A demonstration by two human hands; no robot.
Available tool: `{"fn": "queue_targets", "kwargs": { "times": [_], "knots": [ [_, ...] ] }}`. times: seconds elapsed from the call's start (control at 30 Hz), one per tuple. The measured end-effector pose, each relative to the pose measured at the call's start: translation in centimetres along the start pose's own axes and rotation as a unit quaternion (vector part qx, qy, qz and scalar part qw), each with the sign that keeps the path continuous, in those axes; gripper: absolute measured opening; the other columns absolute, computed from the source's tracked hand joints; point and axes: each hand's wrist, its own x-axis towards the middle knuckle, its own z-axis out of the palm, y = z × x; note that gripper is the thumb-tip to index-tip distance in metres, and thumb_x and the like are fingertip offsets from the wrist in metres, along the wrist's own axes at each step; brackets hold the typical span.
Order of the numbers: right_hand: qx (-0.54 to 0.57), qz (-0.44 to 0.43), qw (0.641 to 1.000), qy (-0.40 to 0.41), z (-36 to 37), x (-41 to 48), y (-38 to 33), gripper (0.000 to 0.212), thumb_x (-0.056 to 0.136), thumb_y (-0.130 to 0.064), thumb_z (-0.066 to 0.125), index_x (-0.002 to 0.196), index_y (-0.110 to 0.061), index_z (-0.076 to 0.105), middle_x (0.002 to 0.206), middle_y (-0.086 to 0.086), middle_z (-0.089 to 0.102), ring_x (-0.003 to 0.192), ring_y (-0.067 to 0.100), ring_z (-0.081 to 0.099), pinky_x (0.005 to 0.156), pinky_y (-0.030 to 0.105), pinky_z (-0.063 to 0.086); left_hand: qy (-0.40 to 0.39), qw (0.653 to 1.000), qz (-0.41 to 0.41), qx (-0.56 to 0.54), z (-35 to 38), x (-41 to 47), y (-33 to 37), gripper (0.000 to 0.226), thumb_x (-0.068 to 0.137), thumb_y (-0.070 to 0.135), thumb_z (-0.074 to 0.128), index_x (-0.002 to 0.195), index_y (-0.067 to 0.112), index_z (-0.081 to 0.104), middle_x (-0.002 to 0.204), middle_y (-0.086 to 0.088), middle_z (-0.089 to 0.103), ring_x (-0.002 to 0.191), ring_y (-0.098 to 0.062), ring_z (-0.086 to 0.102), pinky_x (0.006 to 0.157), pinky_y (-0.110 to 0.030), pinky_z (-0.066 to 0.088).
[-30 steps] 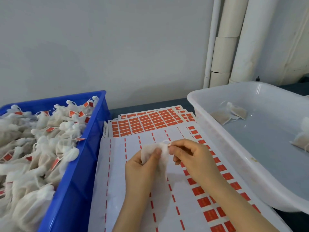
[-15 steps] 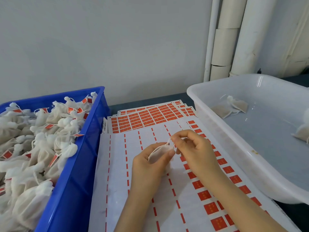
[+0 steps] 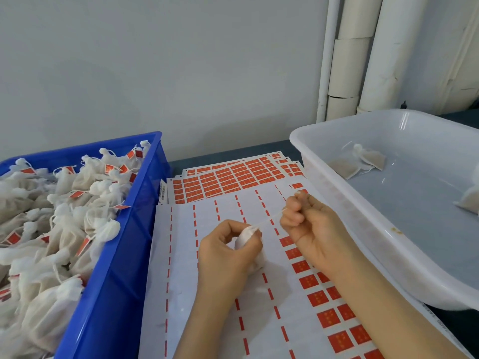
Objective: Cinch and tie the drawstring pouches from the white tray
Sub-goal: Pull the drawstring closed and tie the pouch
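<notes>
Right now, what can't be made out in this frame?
Head view:
- the pouch: mostly wrapped by the left hand.
- the drawstring end: buried in the right hand.
- print on the red labels: too small.
- the white tray: cut off at the right edge.

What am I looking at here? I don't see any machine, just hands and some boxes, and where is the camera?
There is no machine here. A person works with bare hands, and the single picture comes from a camera worn on the head, looking forward and down.

The left hand grips a small white pouch near its mouth. The right hand pinches its drawstring, which runs taut between the two hands.

Under the hands lie sheets of orange labels. On the left stands a blue crate heaped with tied pouches carrying orange tags. On the right is the white tray, with a few loose pouches lying in it.
</notes>
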Motion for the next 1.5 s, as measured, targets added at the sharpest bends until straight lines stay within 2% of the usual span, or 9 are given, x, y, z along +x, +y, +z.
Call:
{"fn": "queue_targets", "kwargs": {
  "times": [0.1, 0.2, 0.37, 0.57, 0.7, 0.93, 1.13, 1.3, 1.5],
  "knots": [
    [0.018, -0.015, 1.000, 0.005, -0.4, 0.3, -0.7, 0.013, 0.097, -0.010, 0.038, 0.099, -0.006, 0.051, 0.058, 0.004, 0.049, 0.044, 0.009, 0.040, 0.049, 0.014, 0.042, -0.015, 0.999, 0.000, 0.050, -0.4, 0.2, -0.1, 0.015, 0.073, 0.025, 0.077, 0.076, 0.028, 0.062, 0.077, 0.021, 0.064, 0.078, -0.003, 0.061, 0.050, 0.002, 0.039],
    [-0.172, -0.077, 0.982, 0.006, -0.6, 0.0, -0.7, 0.017, 0.096, -0.014, 0.042, 0.086, -0.013, 0.056, 0.062, 0.004, 0.052, 0.049, 0.011, 0.043, 0.057, 0.016, 0.044, -0.021, 0.999, 0.004, 0.048, -0.9, 0.4, -0.2, 0.017, 0.076, 0.021, 0.074, 0.081, 0.031, 0.061, 0.081, 0.022, 0.063, 0.081, -0.003, 0.061, 0.052, 0.002, 0.040],
    [-0.472, -0.146, 0.869, 0.014, -0.6, -0.5, 0.5, 0.006, 0.092, -0.029, 0.050, 0.092, -0.032, 0.056, 0.064, -0.008, 0.056, 0.059, 0.011, 0.052, 0.062, 0.016, 0.046, -0.059, 0.998, 0.002, 0.017, -0.9, 0.0, 0.4, 0.027, 0.084, 0.021, 0.063, 0.089, 0.047, 0.062, 0.089, 0.035, 0.060, 0.090, 0.010, 0.056, 0.055, -0.001, 0.044],
    [-0.698, -0.187, 0.690, -0.042, -0.6, -0.4, 2.4, 0.016, 0.086, -0.035, 0.058, 0.093, -0.048, 0.051, 0.091, -0.032, 0.046, 0.086, -0.008, 0.048, 0.074, 0.001, 0.038, -0.046, 0.999, 0.024, 0.016, -0.6, 0.2, 0.1, 0.013, 0.086, 0.026, 0.064, 0.078, 0.037, 0.064, 0.080, 0.035, 0.060, 0.085, 0.018, 0.051, 0.053, 0.001, 0.041],
    [-0.736, -0.215, 0.642, -0.015, -0.8, -0.2, 2.5, 0.011, 0.085, -0.032, 0.062, 0.093, -0.037, 0.057, 0.100, -0.024, 0.042, 0.095, -0.007, 0.040, 0.075, -0.001, 0.029, -0.013, 1.000, 0.028, 0.001, -0.4, 0.3, -0.1, 0.006, 0.082, 0.027, 0.068, 0.080, 0.033, 0.068, 0.079, 0.027, 0.065, 0.086, 0.012, 0.056, 0.056, 0.002, 0.041],
    [-0.718, -0.252, 0.649, 0.001, -0.3, -0.5, 2.4, 0.027, 0.085, -0.027, 0.061, 0.073, -0.040, 0.040, 0.091, -0.022, 0.040, 0.085, -0.014, 0.041, 0.068, -0.004, 0.032, -0.010, 0.999, 0.022, -0.047, -0.2, 0.1, 0.5, 0.016, 0.078, 0.018, 0.072, 0.078, 0.033, 0.067, 0.081, 0.026, 0.065, 0.084, 0.008, 0.059, 0.054, -0.002, 0.043],
    [-0.669, -0.259, 0.696, 0.041, -0.6, -0.5, 1.2, 0.025, 0.084, -0.028, 0.063, 0.069, -0.034, 0.044, 0.093, -0.028, 0.041, 0.095, -0.007, 0.044, 0.077, 0.001, 0.031, -0.023, 0.998, 0.006, -0.065, -0.1, -0.2, 0.5, 0.032, 0.078, 0.021, 0.072, 0.090, 0.041, 0.050, 0.082, 0.012, 0.066, 0.078, -0.009, 0.065, 0.052, -0.008, 0.046],
    [-0.619, -0.242, 0.747, -0.011, -0.4, -0.8, 1.7, 0.012, 0.086, -0.028, 0.059, 0.078, -0.033, 0.052, 0.098, -0.033, 0.051, 0.100, -0.014, 0.046, 0.075, -0.002, 0.036, -0.009, 0.998, 0.066, 0.017, -0.1, 0.1, 0.0, 0.027, 0.081, 0.006, 0.069, 0.069, 0.027, 0.058, 0.093, 0.011, 0.057, 0.095, -0.011, 0.054, 0.068, 0.000, 0.041],
    [-0.675, -0.310, 0.668, -0.038, -0.4, -1.0, 3.0, 0.009, 0.083, -0.033, 0.059, 0.084, -0.024, 0.059, 0.094, -0.019, 0.053, 0.091, 0.002, 0.053, 0.081, 0.008, 0.041, 0.009, 0.995, 0.010, 0.104, -0.5, 0.3, -0.4, 0.037, 0.087, 0.013, 0.063, 0.066, 0.044, 0.062, 0.087, 0.011, 0.052, 0.090, -0.002, 0.045, 0.066, -0.003, 0.033]
  ]
}}
